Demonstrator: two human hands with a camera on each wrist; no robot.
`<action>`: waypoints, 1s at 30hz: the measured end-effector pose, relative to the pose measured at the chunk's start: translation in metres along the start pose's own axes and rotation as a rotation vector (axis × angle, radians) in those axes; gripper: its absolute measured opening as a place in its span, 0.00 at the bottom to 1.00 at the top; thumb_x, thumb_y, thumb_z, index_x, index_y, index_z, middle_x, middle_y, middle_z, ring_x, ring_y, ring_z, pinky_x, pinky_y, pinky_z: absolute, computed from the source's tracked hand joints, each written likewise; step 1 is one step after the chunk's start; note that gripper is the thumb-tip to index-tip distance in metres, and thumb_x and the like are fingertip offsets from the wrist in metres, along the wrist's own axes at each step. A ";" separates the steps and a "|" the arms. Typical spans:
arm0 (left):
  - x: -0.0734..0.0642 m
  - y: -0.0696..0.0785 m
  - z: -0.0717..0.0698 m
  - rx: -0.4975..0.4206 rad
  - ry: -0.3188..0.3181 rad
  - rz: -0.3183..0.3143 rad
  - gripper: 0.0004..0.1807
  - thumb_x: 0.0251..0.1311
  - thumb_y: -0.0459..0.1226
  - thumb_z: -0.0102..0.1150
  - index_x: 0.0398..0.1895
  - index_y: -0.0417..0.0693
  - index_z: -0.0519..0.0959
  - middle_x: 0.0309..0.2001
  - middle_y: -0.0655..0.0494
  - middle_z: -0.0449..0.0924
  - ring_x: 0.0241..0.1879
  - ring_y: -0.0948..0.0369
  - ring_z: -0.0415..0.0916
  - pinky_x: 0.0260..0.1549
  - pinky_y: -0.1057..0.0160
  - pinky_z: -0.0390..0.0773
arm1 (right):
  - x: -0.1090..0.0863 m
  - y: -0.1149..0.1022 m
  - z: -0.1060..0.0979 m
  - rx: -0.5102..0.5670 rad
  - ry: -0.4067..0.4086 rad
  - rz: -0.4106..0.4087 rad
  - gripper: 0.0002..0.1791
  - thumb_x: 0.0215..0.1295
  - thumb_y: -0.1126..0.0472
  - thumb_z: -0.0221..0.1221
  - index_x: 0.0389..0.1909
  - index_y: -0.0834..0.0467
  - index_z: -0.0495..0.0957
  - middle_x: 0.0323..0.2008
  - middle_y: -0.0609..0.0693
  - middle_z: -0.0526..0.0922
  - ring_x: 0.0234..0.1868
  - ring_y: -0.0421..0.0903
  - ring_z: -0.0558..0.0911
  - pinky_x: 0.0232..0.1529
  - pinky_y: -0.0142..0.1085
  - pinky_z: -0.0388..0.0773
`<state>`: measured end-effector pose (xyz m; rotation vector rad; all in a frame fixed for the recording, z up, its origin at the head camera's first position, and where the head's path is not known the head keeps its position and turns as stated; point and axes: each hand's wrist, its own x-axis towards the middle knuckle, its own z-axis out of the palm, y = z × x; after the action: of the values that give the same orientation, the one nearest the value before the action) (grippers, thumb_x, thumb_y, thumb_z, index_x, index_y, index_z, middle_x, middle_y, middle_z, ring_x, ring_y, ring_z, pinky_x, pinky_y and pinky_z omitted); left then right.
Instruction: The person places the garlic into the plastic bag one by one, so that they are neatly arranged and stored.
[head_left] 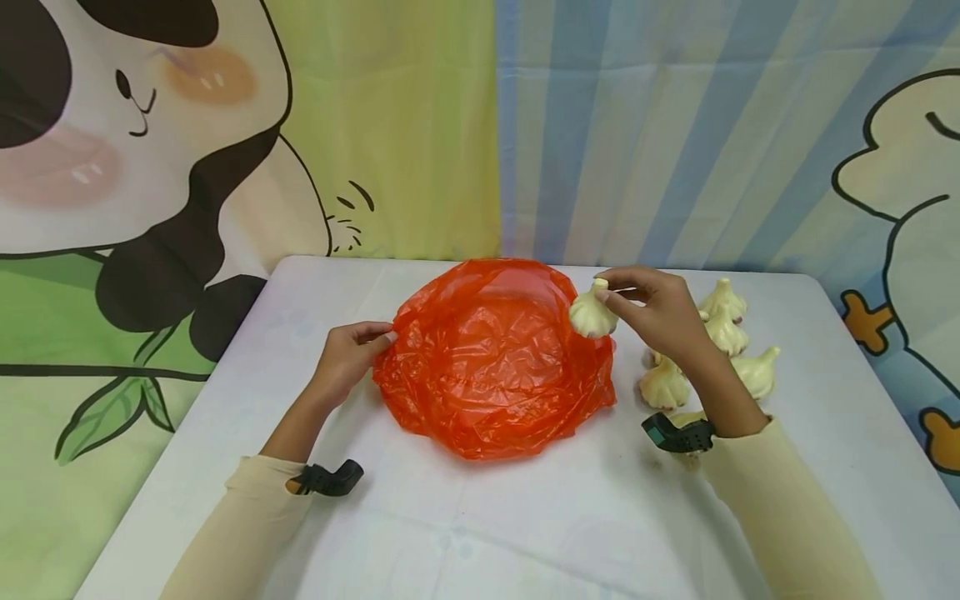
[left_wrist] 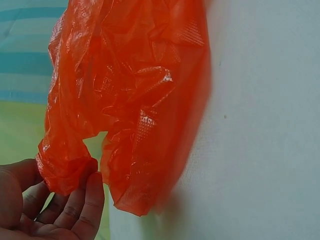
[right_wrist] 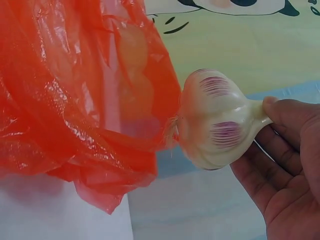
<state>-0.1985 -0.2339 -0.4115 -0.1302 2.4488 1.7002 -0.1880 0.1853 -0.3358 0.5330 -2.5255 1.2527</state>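
Note:
A crumpled red plastic bag [head_left: 495,367] lies spread on the white table with its mouth facing up. At its left edge, my left hand [head_left: 351,357] pinches the rim; the left wrist view shows thumb and fingers around a bunched handle [left_wrist: 65,170] of the bag. My right hand [head_left: 652,307] grips a garlic bulb [head_left: 592,315] by its stem, over the bag's right rim. Up close in the right wrist view, that garlic bulb [right_wrist: 217,120] is cream with purple streaks, its roots pointing toward the red plastic.
Several more garlic bulbs [head_left: 723,329] sit in a group on the table's right side, partly hidden behind my right forearm. The white table [head_left: 465,533] reaches back to a curtain [head_left: 420,125] printed with cartoon animals. A black wrist camera [head_left: 678,433] is strapped at my right sleeve.

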 end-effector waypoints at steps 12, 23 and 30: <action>-0.001 -0.001 -0.001 0.009 -0.001 -0.027 0.18 0.68 0.39 0.57 0.56 0.39 0.78 0.52 0.44 0.78 0.47 0.52 0.75 0.41 0.68 0.80 | 0.027 0.002 0.023 0.036 -0.059 0.020 0.13 0.65 0.60 0.63 0.48 0.62 0.83 0.43 0.54 0.84 0.44 0.49 0.82 0.47 0.39 0.80; 0.003 -0.001 0.003 0.006 -0.001 -0.005 0.16 0.67 0.38 0.57 0.54 0.39 0.79 0.51 0.44 0.79 0.46 0.52 0.76 0.40 0.68 0.80 | 0.049 -0.004 0.050 0.146 -0.129 0.041 0.12 0.64 0.61 0.64 0.46 0.63 0.83 0.43 0.56 0.84 0.44 0.51 0.83 0.48 0.43 0.80; 0.002 -0.003 0.004 0.024 -0.004 -0.010 0.17 0.68 0.38 0.57 0.55 0.39 0.79 0.52 0.44 0.78 0.47 0.52 0.76 0.42 0.67 0.80 | 0.059 -0.005 0.071 0.127 -0.187 0.054 0.12 0.64 0.61 0.64 0.45 0.63 0.83 0.42 0.55 0.85 0.44 0.50 0.84 0.48 0.43 0.79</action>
<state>-0.1996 -0.2317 -0.4161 -0.1355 2.4605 1.6641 -0.2443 0.1132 -0.3505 0.6413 -2.6401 1.4530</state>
